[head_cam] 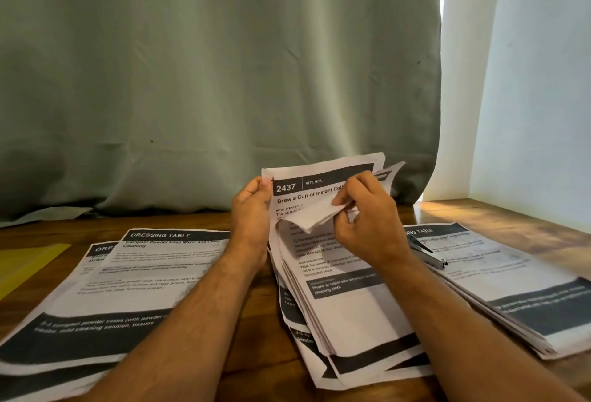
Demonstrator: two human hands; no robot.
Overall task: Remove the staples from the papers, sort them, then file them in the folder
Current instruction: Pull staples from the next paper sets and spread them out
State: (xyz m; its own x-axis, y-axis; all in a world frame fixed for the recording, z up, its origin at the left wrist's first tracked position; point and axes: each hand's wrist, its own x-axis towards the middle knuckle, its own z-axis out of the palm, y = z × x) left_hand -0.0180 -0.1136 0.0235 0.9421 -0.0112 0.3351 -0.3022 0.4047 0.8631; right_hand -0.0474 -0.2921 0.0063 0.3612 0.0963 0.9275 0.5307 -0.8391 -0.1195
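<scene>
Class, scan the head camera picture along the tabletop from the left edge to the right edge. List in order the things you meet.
Yellow folder → DRESSING TABLE sheets → left hand → KITCHEN stack that both hands hold → right hand → staple remover → right-hand paper stack.

Grey-green curtain behind wooden table; white wall right.

- Papers in the grip: thin matt white sheets with black print, the top corner creased and curled.
- Surface under them: brown wood, visible grain, a dull sheen.
- Curtain beyond the grip: soft matt grey-green cloth, folded.
- Tool right of the grip: shiny metal.
- Folder far left: smooth yellow.
</scene>
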